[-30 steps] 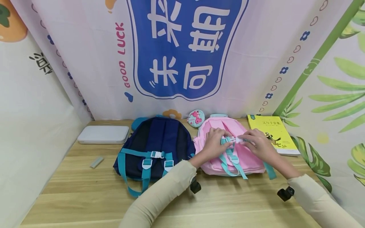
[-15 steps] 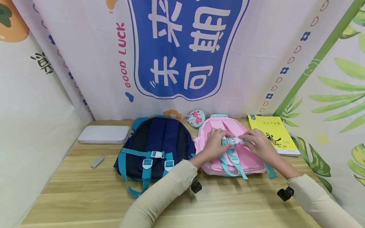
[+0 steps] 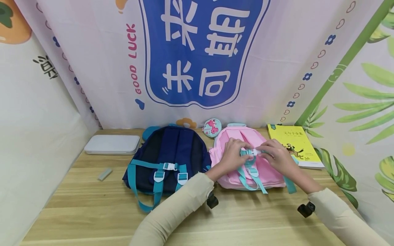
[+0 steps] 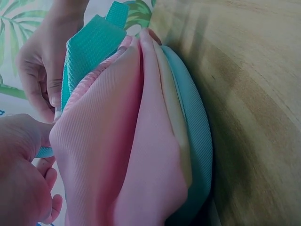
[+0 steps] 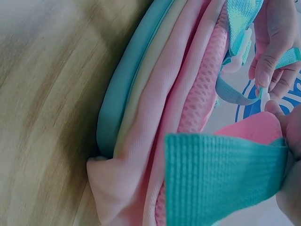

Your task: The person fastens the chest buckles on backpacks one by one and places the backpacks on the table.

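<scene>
A pink backpack (image 3: 240,177) lies with its straps upward on the table. Above it, both hands meet at a white plastic buckle (image 3: 253,152) on its teal chest strap. The left hand (image 3: 233,153) pinches the buckle's strap side between thumb and fingers. From the other side, the right hand (image 3: 277,156) pinches the white end. The two buckle halves are together; fingers partly hide them. In the right wrist view a teal strap (image 5: 225,179) runs to the near hand. The left wrist view shows the bag's pink side (image 4: 103,155), with the buckle mostly hidden.
A navy backpack (image 3: 167,147) with teal straps and a fastened white buckle lies to the left. Beyond it are a white case (image 3: 112,144) and a small grey block (image 3: 105,174). A yellow book (image 3: 295,143) lies right; a round pouch (image 3: 212,127) sits behind.
The two buckle halves, slightly apart with prongs showing one second ago, have come together. The right hand has shifted slightly left; the left hand has hardly moved.
</scene>
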`<state>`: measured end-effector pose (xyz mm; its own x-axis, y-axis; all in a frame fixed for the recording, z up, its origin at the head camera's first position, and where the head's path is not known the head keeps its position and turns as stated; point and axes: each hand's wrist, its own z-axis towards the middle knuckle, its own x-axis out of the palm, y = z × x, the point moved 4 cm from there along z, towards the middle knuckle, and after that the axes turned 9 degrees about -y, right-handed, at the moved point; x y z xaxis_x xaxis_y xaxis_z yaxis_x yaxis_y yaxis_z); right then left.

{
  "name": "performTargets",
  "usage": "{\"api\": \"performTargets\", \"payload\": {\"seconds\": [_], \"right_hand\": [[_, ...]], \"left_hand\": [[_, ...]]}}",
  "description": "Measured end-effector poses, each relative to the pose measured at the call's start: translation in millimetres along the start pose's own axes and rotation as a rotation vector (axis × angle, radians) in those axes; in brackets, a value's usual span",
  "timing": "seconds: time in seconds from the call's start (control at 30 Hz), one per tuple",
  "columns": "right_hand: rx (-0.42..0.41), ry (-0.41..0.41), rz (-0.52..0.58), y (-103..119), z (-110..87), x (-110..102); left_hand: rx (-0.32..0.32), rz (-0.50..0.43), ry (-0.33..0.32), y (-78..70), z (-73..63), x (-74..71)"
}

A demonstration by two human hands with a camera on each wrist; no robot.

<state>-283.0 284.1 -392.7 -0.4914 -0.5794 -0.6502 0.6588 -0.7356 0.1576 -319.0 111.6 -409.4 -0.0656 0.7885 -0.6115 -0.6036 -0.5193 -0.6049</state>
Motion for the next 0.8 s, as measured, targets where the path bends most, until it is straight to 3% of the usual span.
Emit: {"api": "performTargets", "payload": {"seconds": [0.47,0.8], "right_hand": [[0.030,-0.005,0.042,2.3,6.5,1.2],[-0.010,0.035,0.007,1.4,-1.4,0.8]], "left_hand": [[0.023,0.004,-0.025,-3.2,6.5,-1.1],[0.024,0.057,0.064,-1.3,3.6,-2.7]]}}
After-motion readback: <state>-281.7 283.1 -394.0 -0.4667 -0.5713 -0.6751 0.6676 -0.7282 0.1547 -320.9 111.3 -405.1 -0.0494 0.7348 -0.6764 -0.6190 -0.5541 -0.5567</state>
